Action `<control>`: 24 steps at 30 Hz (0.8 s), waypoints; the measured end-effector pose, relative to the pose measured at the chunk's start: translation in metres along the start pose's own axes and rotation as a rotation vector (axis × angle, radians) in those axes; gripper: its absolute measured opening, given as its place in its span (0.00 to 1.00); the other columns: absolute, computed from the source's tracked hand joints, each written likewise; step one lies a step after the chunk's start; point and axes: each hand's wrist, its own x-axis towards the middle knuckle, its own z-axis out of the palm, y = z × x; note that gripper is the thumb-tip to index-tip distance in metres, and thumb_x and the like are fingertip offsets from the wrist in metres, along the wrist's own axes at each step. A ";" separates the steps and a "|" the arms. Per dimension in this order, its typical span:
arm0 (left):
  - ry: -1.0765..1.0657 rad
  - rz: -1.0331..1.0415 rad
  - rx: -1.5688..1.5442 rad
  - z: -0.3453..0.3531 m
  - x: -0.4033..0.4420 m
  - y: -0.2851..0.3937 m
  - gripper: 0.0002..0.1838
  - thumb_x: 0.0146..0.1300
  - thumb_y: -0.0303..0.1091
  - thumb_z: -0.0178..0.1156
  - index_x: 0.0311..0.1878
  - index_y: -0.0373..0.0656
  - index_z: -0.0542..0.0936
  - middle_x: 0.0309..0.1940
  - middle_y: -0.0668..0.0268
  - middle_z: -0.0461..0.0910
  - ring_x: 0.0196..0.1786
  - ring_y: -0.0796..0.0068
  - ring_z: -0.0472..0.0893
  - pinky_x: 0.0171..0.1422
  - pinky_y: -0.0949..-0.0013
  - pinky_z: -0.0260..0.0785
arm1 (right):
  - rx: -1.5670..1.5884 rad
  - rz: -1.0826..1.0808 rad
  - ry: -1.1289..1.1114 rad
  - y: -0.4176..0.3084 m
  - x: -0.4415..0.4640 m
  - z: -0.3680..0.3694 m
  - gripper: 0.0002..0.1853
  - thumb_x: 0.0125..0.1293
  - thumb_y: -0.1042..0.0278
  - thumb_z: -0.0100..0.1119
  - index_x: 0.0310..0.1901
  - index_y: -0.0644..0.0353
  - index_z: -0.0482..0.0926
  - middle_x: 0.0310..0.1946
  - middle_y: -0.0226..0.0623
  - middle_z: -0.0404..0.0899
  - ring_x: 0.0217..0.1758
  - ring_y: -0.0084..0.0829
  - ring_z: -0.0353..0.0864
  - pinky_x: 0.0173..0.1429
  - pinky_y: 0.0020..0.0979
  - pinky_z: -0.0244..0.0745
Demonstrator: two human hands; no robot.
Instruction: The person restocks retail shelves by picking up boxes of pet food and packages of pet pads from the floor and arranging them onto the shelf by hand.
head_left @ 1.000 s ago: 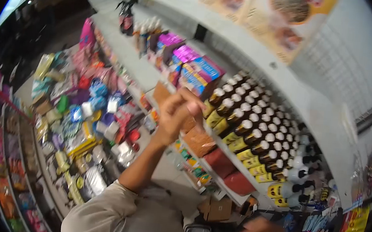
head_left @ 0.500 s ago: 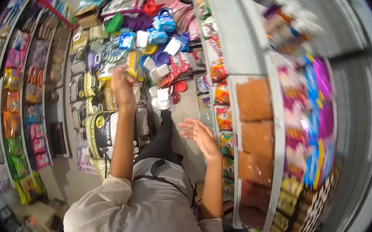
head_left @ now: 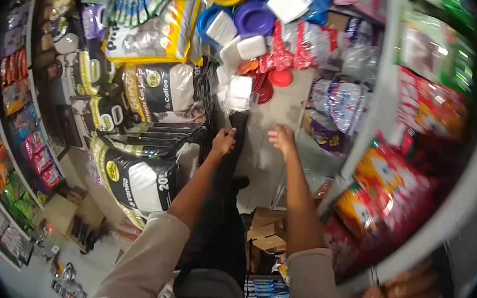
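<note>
My left hand [head_left: 224,141] is over my dark trouser leg near the middle, its fingers curled; what it holds, if anything, is too small to tell. To its right, my right hand [head_left: 281,138] hangs over the tiled floor [head_left: 260,166] with its fingers apart and nothing in it. Left of my left hand lie large black litter bags [head_left: 145,183], stacked. Beyond both hands are a clear-wrapped white pack [head_left: 240,91], a red lid [head_left: 281,78] and a purple bowl [head_left: 254,18].
Shelves with small colourful packets [head_left: 9,142] stand at the left. On the right shelf are red and yellow bags [head_left: 380,187]. An open cardboard box [head_left: 267,233] sits low near my right forearm. A yellow and white bag [head_left: 154,35] lies on the pile.
The view has turned down and closer to the floor pile. My left hand has moved from above the bags to over my leg; my right hand is now nearer to it.
</note>
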 end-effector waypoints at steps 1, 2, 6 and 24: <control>0.004 0.010 0.152 0.000 0.034 -0.009 0.27 0.65 0.55 0.58 0.51 0.37 0.75 0.32 0.53 0.82 0.31 0.59 0.83 0.37 0.61 0.76 | -0.061 -0.028 -0.009 -0.001 0.038 0.004 0.22 0.68 0.48 0.52 0.55 0.55 0.73 0.41 0.36 0.85 0.36 0.27 0.82 0.39 0.30 0.75; 0.001 -0.030 0.161 0.000 0.063 -0.013 0.27 0.65 0.55 0.58 0.51 0.37 0.75 0.32 0.53 0.82 0.31 0.59 0.83 0.37 0.61 0.76 | -0.117 -0.054 -0.015 0.000 0.071 0.008 0.22 0.68 0.48 0.53 0.54 0.56 0.74 0.40 0.36 0.85 0.35 0.25 0.82 0.36 0.29 0.74; 0.089 0.158 0.336 -0.005 0.171 -0.029 0.38 0.59 0.57 0.61 0.61 0.34 0.69 0.57 0.40 0.75 0.63 0.43 0.72 0.66 0.54 0.64 | -0.368 -0.127 0.010 -0.001 0.176 0.030 0.32 0.61 0.39 0.59 0.54 0.62 0.75 0.41 0.41 0.84 0.41 0.37 0.83 0.48 0.37 0.76; -0.010 0.272 0.231 -0.059 0.234 -0.028 0.26 0.65 0.49 0.60 0.57 0.37 0.73 0.39 0.56 0.83 0.43 0.66 0.80 0.52 0.64 0.71 | -0.259 -0.396 0.237 0.074 0.257 0.089 0.15 0.52 0.62 0.69 0.33 0.62 0.74 0.29 0.41 0.78 0.36 0.39 0.80 0.43 0.41 0.75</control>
